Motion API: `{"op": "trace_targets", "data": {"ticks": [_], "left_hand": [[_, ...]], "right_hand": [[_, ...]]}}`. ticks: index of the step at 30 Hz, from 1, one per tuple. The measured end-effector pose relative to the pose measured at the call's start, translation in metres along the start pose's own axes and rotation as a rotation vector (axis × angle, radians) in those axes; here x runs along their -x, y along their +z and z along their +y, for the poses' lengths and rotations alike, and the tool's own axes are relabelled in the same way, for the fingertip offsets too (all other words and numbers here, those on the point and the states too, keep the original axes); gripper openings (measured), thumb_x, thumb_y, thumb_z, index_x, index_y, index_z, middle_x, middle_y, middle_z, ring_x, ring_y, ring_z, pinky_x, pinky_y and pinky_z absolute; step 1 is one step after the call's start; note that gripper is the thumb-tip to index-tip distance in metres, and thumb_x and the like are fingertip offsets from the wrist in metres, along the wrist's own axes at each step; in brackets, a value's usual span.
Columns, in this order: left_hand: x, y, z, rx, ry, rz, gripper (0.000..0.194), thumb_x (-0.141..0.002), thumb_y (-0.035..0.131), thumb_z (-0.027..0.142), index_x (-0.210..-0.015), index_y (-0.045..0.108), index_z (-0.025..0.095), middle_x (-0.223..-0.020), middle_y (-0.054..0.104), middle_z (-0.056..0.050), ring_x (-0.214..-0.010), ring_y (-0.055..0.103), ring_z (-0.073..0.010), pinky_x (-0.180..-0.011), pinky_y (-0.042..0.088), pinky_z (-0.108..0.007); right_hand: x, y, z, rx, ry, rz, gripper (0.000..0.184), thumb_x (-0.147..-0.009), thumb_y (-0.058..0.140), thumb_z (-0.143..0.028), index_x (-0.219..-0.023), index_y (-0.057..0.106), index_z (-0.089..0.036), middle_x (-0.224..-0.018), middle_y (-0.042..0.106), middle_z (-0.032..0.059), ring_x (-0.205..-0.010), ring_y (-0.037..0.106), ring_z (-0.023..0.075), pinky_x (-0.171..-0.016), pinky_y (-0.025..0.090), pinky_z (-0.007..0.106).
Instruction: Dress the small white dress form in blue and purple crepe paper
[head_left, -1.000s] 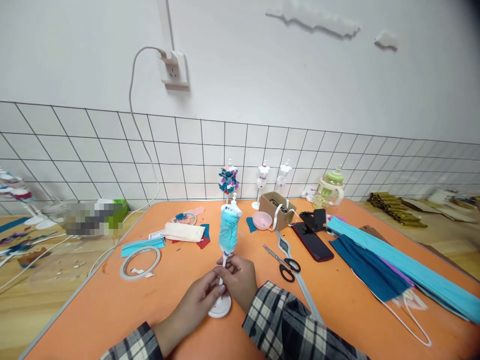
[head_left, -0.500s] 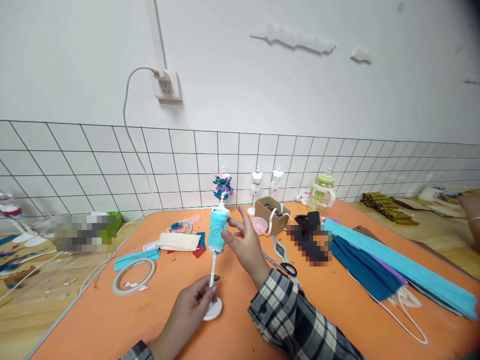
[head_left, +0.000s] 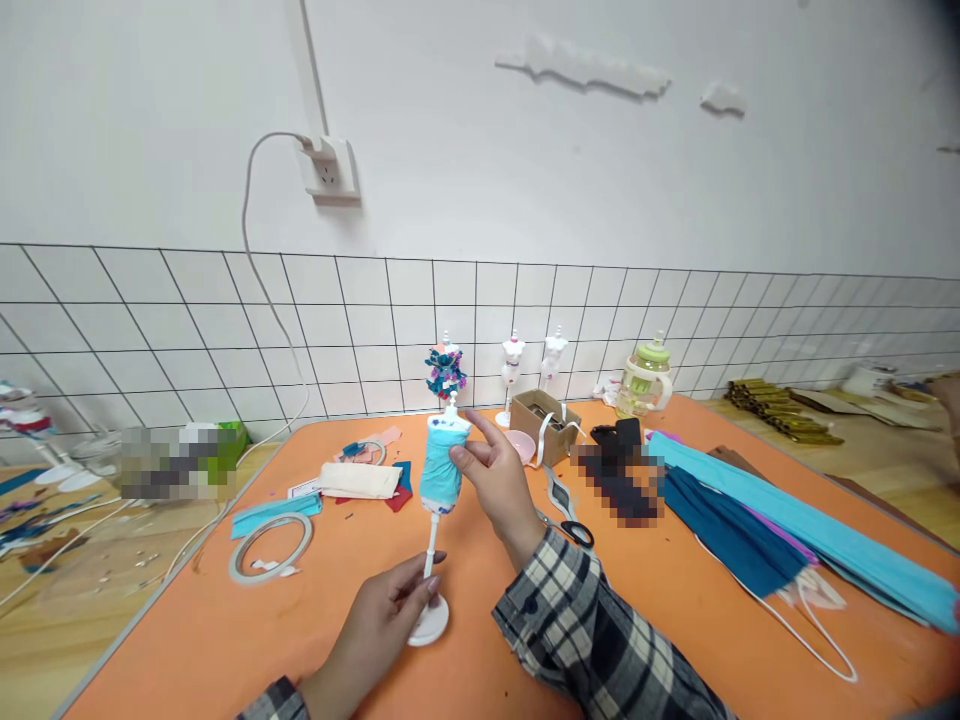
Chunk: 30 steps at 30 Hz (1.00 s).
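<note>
A small white dress form point(head_left: 448, 424) on a stand has crinkled light-blue fabric point(head_left: 441, 468) wrapped round its torso. Blue and purple specks show at its top and lower edges. My left hand point(head_left: 386, 610) pinches the white pole low down, just above the round base point(head_left: 430, 622). At the torso's right side is my right hand point(head_left: 499, 480), its thumb against the front of the fabric and its fingers reaching behind the edge. The tips of those fingers are partly hidden. The form leans slightly to the right.
Behind stand a flower-covered dress form point(head_left: 446, 373) and two bare ones. A cardboard box point(head_left: 559, 440), pink bowl point(head_left: 521, 445), scissors point(head_left: 576, 532) and bottle point(head_left: 646, 380) are to the right, near folded blue fabric point(head_left: 735, 530). Left lie a tape roll point(head_left: 238, 560) and white cloth point(head_left: 360, 481).
The dress form has shifted slightly to the right and tilted. My right hand's raised fingers have come down and closed in on the torso's edge; my left hand keeps hold of the pole.
</note>
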<state>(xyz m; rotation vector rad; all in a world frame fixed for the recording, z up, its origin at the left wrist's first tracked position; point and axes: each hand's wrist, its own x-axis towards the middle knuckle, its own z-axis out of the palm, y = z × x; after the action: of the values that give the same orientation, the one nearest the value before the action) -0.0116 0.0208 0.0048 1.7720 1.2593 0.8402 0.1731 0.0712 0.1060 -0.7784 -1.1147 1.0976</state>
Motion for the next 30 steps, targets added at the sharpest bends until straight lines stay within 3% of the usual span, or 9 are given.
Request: {"op": "trace_targets", "data": {"ticks": [6,11,17,20,24,30], "left_hand": [[0.003,0.002,0.000,0.026,0.017,-0.008,0.056,-0.085,0.055,0.057,-0.117,0.072,0.014,-0.073,0.073,-0.005,-0.061,0.061,-0.0170,-0.057,0.047,-0.024],[0.003,0.001,-0.004,0.019,0.031,-0.012,0.052,-0.086,0.055,0.054,-0.116,0.072,0.015,-0.072,0.072,-0.004,-0.062,0.061,-0.0170,-0.058,0.048,-0.024],[0.002,0.001,-0.008,0.075,0.030,-0.038,0.053,-0.085,0.058,0.057,-0.115,0.071,0.015,-0.073,0.073,-0.005,-0.060,0.060,-0.0161,-0.055,0.045,-0.023],[0.002,0.002,-0.009,0.123,0.015,-0.067,0.056,-0.084,0.059,0.059,-0.114,0.071,0.015,-0.071,0.073,-0.006,-0.058,0.058,-0.0153,-0.054,0.044,-0.022],[0.003,0.002,-0.008,0.136,0.009,-0.089,0.057,-0.083,0.060,0.061,-0.113,0.072,0.015,-0.070,0.072,-0.005,-0.056,0.055,-0.0143,-0.052,0.041,-0.022],[0.003,0.002,-0.005,0.147,-0.022,-0.095,0.062,-0.081,0.060,0.065,-0.114,0.071,0.013,-0.071,0.073,-0.006,-0.059,0.057,-0.0153,-0.054,0.042,-0.023]], "right_hand": [[0.002,0.003,0.001,-0.049,-0.014,-0.050,0.071,-0.080,0.072,-0.054,-0.138,0.050,-0.019,-0.082,0.071,0.0019,-0.081,0.067,0.0190,-0.075,0.052,0.030],[0.002,0.006,0.004,-0.100,-0.034,-0.087,0.067,-0.078,0.074,-0.052,-0.132,0.054,-0.018,-0.077,0.066,-0.0002,-0.069,0.062,0.0157,-0.065,0.049,0.027],[0.002,0.001,0.001,-0.029,-0.064,-0.166,0.051,-0.082,0.071,-0.052,-0.119,0.062,-0.019,-0.079,0.067,0.0007,-0.072,0.062,0.0165,-0.069,0.049,0.027],[0.001,-0.002,-0.003,-0.018,-0.128,-0.190,0.042,-0.088,0.063,-0.055,-0.109,0.067,-0.019,-0.087,0.067,0.0021,-0.082,0.062,0.0172,-0.079,0.049,0.029],[-0.001,-0.002,-0.005,-0.034,-0.134,-0.149,0.045,-0.091,0.057,-0.060,-0.103,0.070,-0.018,-0.096,0.069,0.0040,-0.093,0.062,0.0195,-0.095,0.046,0.035],[-0.002,0.000,0.003,-0.025,-0.111,-0.162,0.051,-0.090,0.055,-0.065,-0.107,0.070,-0.019,-0.101,0.070,0.0059,-0.096,0.063,0.0210,-0.096,0.046,0.037]]}}
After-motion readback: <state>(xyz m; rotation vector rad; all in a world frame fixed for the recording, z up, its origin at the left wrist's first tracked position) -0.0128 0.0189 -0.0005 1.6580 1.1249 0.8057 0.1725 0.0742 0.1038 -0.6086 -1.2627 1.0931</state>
